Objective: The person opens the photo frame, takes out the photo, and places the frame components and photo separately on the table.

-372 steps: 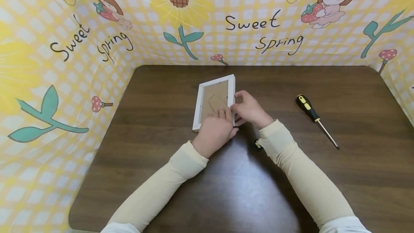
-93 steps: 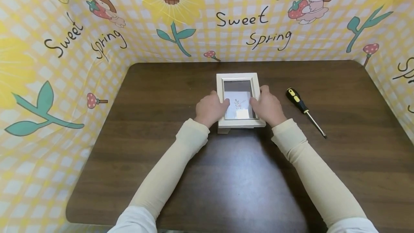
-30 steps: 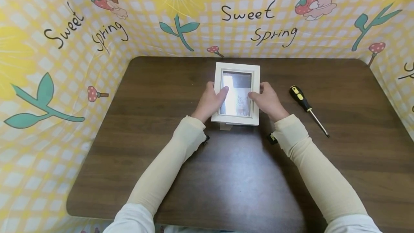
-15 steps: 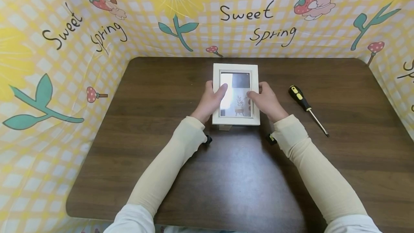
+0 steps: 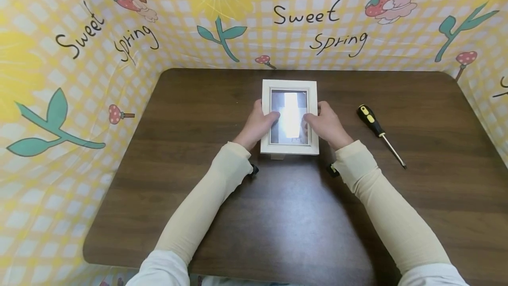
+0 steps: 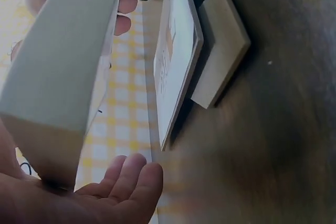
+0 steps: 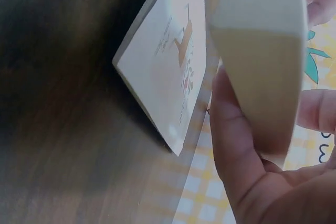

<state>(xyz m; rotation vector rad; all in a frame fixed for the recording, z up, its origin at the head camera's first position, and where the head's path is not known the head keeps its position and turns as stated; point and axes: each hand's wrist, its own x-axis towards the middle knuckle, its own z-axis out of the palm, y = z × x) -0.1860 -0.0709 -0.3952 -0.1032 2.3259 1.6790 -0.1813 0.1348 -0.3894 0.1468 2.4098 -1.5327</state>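
A white picture frame (image 5: 289, 149), glass side up, is held by both hands above the table. My left hand (image 5: 255, 125) grips its left side, thumb on the front, other fingers behind. My right hand (image 5: 329, 125) grips the right side the same way. Bright glare covers much of the glass. Under the frame, apart from it, the left wrist view shows a board with a printed picture (image 6: 176, 61), raised at a tilt on a brown stand leg (image 6: 223, 48). Brown and red marks show on the printed board (image 7: 157, 61) in the right wrist view.
A black and yellow screwdriver (image 5: 369, 120) lies to the right of the hands, shaft toward the near right. The dark wooden table (image 5: 178, 144) is bounded at the back and sides by a yellow checked cloth (image 5: 254, 43).
Earlier the frame was back side up with its board in; now it faces up, lifted off the board. Over the last second it tilts slightly and the glare moves to mid-glass.
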